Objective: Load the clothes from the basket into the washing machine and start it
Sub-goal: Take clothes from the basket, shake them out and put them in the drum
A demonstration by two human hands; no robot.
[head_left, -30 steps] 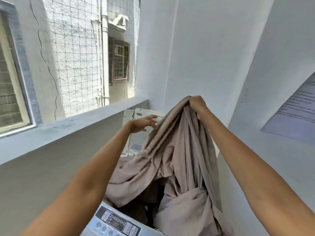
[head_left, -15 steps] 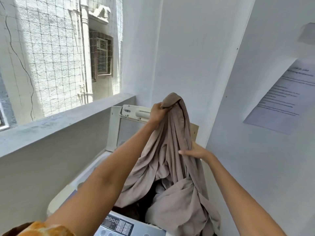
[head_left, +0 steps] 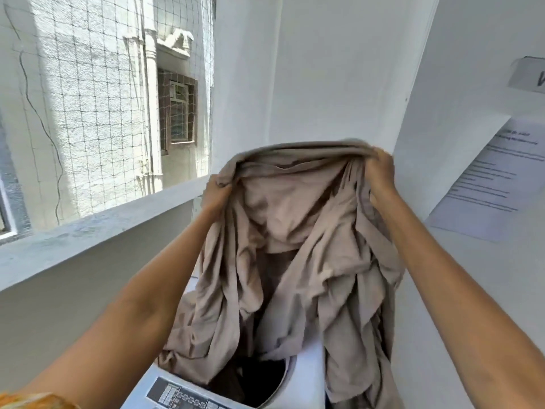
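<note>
A large beige cloth (head_left: 289,237) hangs spread between both raised hands above the top-loading washing machine (head_left: 306,376). My left hand (head_left: 213,193) grips its upper left edge, and my right hand (head_left: 379,175) grips the upper right edge. The cloth's lower folds drape into the dark drum opening (head_left: 259,376) and spill over the machine's right side. The machine's control panel (head_left: 182,395) shows at the bottom. The raised lid is hidden behind the cloth. No basket is in view.
A concrete ledge (head_left: 97,228) runs along the left under a wire mesh screen (head_left: 97,93). White walls close in behind and to the right, where a printed paper sheet (head_left: 495,184) is stuck.
My right hand has moved up from the cloth's middle to its top edge. Both hands have drawn apart, so the bunched cloth now hangs spread wide between them.
</note>
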